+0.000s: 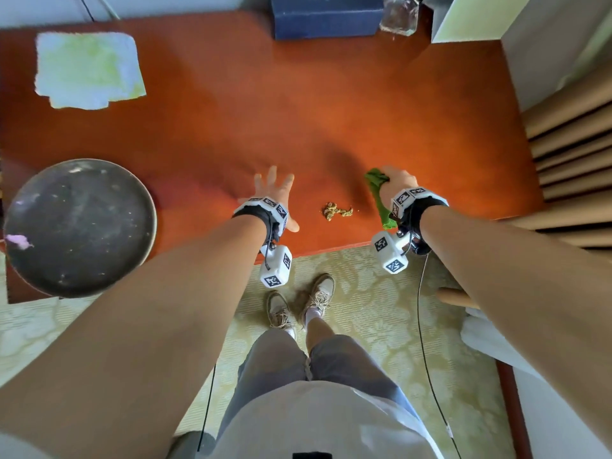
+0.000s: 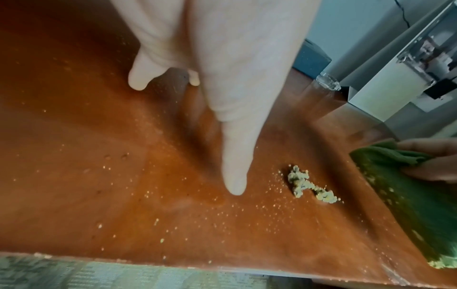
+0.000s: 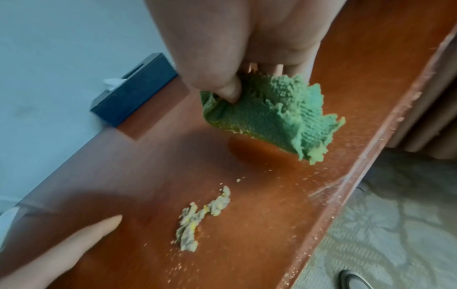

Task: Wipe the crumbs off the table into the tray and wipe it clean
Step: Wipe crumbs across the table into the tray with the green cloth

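Head view: right hand (image 1: 399, 183) pinches the cloth (image 1: 381, 200), left hand (image 1: 275, 193) spread flat, tray (image 1: 79, 226) well apart, so crumbs (image 1: 337, 211) could spill off the table (image 1: 298, 120) edge.

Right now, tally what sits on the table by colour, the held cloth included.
Green: 1, cloth
Dark grey: 1, round tray
Navy: 1, tissue box
Pale white-green: 1, paper sheet
Clear: 1, glass jar
Yellowish: 1, crumb pile
Total: 6
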`<state>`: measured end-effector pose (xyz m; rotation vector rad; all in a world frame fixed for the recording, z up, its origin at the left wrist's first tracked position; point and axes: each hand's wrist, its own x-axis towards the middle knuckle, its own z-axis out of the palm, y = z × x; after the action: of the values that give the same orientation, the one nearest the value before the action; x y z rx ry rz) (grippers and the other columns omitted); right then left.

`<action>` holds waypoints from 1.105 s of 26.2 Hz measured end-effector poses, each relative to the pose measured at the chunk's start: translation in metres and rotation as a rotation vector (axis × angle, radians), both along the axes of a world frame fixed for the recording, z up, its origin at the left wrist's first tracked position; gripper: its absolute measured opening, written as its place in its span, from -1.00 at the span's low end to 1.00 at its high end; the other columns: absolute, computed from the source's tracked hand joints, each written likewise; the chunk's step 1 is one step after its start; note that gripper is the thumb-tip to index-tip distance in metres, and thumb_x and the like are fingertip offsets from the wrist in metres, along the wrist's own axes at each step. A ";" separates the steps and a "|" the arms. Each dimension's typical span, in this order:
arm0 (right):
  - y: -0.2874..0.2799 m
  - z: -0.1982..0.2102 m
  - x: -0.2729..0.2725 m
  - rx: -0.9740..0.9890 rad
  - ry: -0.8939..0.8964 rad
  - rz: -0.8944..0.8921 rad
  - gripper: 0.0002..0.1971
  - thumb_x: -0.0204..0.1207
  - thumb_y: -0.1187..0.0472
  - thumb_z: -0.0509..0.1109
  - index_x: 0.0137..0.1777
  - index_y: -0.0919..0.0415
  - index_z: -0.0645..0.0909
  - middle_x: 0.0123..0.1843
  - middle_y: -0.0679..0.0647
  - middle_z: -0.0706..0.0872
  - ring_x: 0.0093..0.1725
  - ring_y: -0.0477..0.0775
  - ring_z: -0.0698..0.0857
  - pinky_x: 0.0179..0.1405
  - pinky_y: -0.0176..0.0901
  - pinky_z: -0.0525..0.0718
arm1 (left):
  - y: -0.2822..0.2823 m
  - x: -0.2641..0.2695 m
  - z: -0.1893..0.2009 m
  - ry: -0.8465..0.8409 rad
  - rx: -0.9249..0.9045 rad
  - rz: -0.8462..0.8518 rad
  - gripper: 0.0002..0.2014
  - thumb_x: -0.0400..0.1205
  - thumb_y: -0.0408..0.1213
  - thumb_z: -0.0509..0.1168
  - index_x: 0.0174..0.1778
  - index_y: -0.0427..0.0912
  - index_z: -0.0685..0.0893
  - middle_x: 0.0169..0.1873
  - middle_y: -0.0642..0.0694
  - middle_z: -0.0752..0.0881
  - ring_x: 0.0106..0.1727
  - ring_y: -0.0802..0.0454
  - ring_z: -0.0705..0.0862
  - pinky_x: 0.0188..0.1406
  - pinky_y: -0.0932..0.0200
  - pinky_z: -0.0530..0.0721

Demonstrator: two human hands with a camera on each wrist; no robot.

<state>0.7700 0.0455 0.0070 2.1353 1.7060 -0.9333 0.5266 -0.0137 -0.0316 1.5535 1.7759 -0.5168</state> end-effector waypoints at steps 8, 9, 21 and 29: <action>-0.024 -0.014 0.006 -0.046 0.090 -0.135 -0.34 0.59 0.47 0.04 0.54 -0.22 0.43 0.25 0.09 0.60 -0.10 0.13 0.68 -0.18 -0.15 0.73 | -0.013 0.007 -0.007 0.021 -0.039 -0.033 0.32 0.28 -0.05 0.69 0.68 0.22 -0.23 0.63 -0.01 -0.51 0.67 -0.28 -0.40 0.38 -0.73 0.15; -0.024 -0.015 -0.004 -0.048 0.109 -0.106 -0.33 0.60 0.46 0.02 0.52 -0.26 0.44 0.26 0.09 0.60 -0.16 0.11 0.70 -0.26 -0.16 0.74 | -0.013 0.006 -0.008 0.031 -0.040 -0.041 0.32 0.28 -0.03 0.69 0.68 0.22 -0.23 0.63 -0.01 -0.50 0.67 -0.28 -0.39 0.37 -0.73 0.16; -0.026 -0.011 -0.097 -0.120 0.044 0.668 -0.35 0.55 0.51 0.09 0.50 -0.12 0.51 0.52 -0.02 0.52 0.31 0.18 0.64 0.11 0.02 0.74 | -0.025 -0.033 0.009 -0.117 0.152 -0.013 -0.14 0.52 -0.13 0.51 0.68 -0.18 0.21 0.69 -0.13 0.15 0.68 -0.14 0.14 0.55 -0.17 0.38; -0.024 0.008 -0.185 -0.017 0.270 0.503 -0.51 0.65 0.36 0.10 0.52 0.00 0.50 0.15 0.08 0.72 -0.26 -0.02 0.67 -0.51 -0.36 0.57 | -0.087 -0.121 0.027 -0.083 0.341 0.639 -0.77 0.68 -0.13 0.32 0.18 -0.14 0.65 0.06 -0.10 0.76 -0.09 -0.05 0.68 -0.13 0.10 0.63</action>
<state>0.5847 0.0213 0.0153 1.4960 2.2048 -1.1015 0.4058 -0.1004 -0.0048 1.0882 2.2293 0.1658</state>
